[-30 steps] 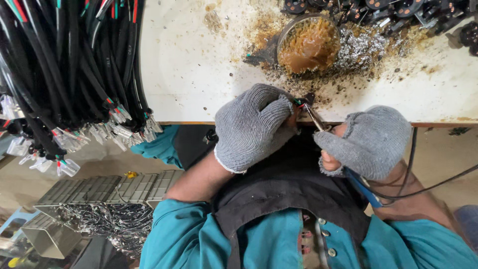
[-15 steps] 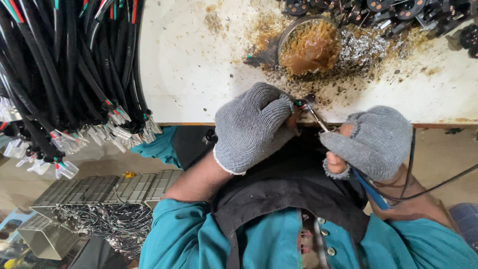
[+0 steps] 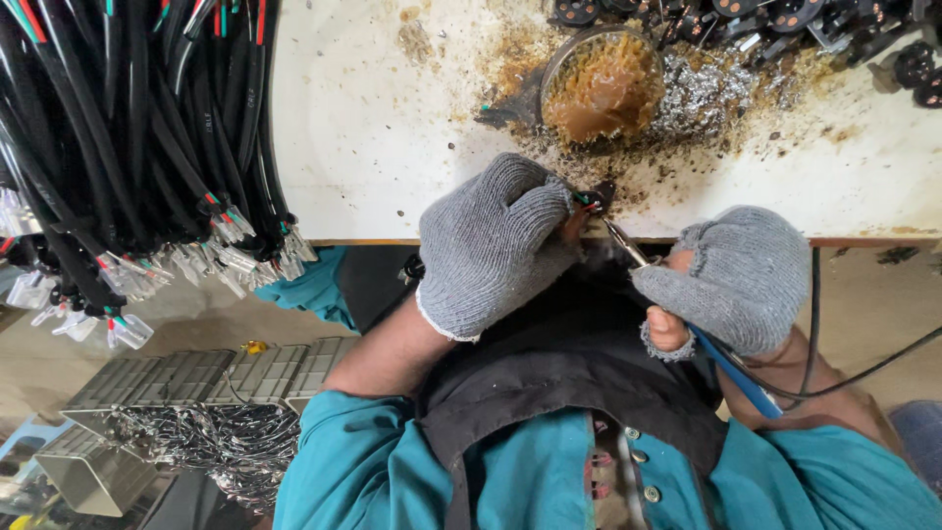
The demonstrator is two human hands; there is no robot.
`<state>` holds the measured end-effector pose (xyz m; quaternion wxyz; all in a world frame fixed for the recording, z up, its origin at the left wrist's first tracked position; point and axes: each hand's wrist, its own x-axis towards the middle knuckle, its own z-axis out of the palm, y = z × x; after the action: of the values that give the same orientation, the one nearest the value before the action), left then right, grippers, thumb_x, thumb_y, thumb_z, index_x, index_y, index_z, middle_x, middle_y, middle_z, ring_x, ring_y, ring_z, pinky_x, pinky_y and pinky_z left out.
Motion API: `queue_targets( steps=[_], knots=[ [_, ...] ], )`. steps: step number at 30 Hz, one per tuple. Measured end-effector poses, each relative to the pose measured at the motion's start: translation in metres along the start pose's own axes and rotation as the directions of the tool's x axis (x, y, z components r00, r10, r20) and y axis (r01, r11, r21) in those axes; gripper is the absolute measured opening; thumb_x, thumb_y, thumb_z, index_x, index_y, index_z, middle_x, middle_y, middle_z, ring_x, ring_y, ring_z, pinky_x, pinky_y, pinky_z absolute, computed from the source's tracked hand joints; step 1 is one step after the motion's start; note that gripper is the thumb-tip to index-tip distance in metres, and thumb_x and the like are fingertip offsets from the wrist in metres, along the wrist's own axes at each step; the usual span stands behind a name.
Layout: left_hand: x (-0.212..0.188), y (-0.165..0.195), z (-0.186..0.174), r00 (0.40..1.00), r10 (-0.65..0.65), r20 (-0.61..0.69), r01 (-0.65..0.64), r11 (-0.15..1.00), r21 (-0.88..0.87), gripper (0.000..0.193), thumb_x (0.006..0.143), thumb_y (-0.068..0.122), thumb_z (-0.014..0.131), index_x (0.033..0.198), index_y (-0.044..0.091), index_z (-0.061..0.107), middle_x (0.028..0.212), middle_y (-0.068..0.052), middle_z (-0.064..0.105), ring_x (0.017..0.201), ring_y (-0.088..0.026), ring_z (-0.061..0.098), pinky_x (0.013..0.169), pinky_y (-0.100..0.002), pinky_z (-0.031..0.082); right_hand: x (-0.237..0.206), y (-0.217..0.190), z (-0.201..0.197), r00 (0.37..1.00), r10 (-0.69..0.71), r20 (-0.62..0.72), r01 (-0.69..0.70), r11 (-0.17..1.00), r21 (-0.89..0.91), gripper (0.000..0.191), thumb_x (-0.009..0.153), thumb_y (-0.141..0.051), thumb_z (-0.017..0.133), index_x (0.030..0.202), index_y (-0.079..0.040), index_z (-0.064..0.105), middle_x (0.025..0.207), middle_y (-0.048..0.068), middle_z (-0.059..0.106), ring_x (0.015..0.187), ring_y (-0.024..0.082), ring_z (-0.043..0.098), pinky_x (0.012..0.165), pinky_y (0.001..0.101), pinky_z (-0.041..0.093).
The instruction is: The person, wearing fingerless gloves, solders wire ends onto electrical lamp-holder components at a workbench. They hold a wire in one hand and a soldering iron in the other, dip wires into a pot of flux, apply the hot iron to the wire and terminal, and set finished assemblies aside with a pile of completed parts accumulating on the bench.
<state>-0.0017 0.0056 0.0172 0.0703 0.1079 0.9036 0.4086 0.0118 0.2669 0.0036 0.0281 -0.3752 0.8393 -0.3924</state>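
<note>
At the near edge of the bench (image 3: 392,147), a small black connector with coloured wires (image 3: 592,199) is pinched in the gloved left hand (image 3: 496,245), which is closed around it. A soldering iron (image 3: 687,314) is gripped in the gloved right hand (image 3: 731,280), with its thin tip brought right up to the connector. For a sound joint, the connector is best held steady and the tip kept on one contact only, clear of the fingers. One round tin of brown flux (image 3: 601,86) is seen farther back, ringed by solder spatter. One hanging bundle of black cables (image 3: 128,147), too many to be counted, is seen at the left, and several black connectors (image 3: 785,15) along the far edge.
</note>
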Motion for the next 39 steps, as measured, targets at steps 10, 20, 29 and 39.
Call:
queue_targets(
  steps=[10,20,29,39],
  knots=[
    [-0.001,-0.001,0.0,1.0,-0.007,0.015,0.007,1.0,-0.006,0.023,0.078,0.024,0.085,0.089,0.018,0.066,0.095,-0.004,0.063,0.081,-0.027,0.067,0.065,-0.041,0.051,-0.014,0.006,0.007,0.993,0.023,0.112,-0.019,0.999,-0.037,0.02,0.08,-0.029,0.077,0.097,-0.02,0.079,0.07,0.0,0.063,0.062,0.027,0.061,0.057,0.0451,0.045],
    [-0.001,-0.001,0.001,1.0,-0.015,0.018,0.015,1.0,-0.004,0.023,0.078,0.024,0.086,0.088,0.018,0.065,0.094,-0.003,0.063,0.08,-0.027,0.066,0.064,-0.041,0.05,-0.016,0.006,0.008,0.992,0.043,0.116,-0.029,0.992,-0.121,0.021,0.078,-0.034,0.076,0.098,-0.025,0.078,0.071,-0.001,0.063,0.061,0.027,0.06,0.056,0.0451,0.044],
    [-0.001,-0.002,0.001,1.0,0.003,0.004,-0.003,1.0,-0.006,0.022,0.082,0.022,0.085,0.088,0.017,0.064,0.095,-0.004,0.063,0.079,-0.027,0.066,0.065,-0.041,0.05,-0.01,0.004,0.011,0.989,0.049,0.141,-0.035,0.994,-0.1,0.023,0.073,-0.032,0.079,0.095,-0.025,0.077,0.064,-0.004,0.064,0.051,0.025,0.056,0.047,0.0447,0.038],
    [-0.001,-0.001,0.001,1.0,0.015,-0.016,-0.015,1.0,0.009,0.022,0.082,0.021,0.086,0.091,0.017,0.066,0.095,-0.004,0.064,0.08,-0.027,0.067,0.066,-0.04,0.051,-0.029,0.008,0.018,0.971,0.167,0.17,-0.195,0.968,0.16,0.03,0.087,-0.017,0.076,0.116,-0.016,0.075,0.08,-0.007,0.069,0.062,0.013,0.061,0.055,0.0343,0.045]
  ],
)
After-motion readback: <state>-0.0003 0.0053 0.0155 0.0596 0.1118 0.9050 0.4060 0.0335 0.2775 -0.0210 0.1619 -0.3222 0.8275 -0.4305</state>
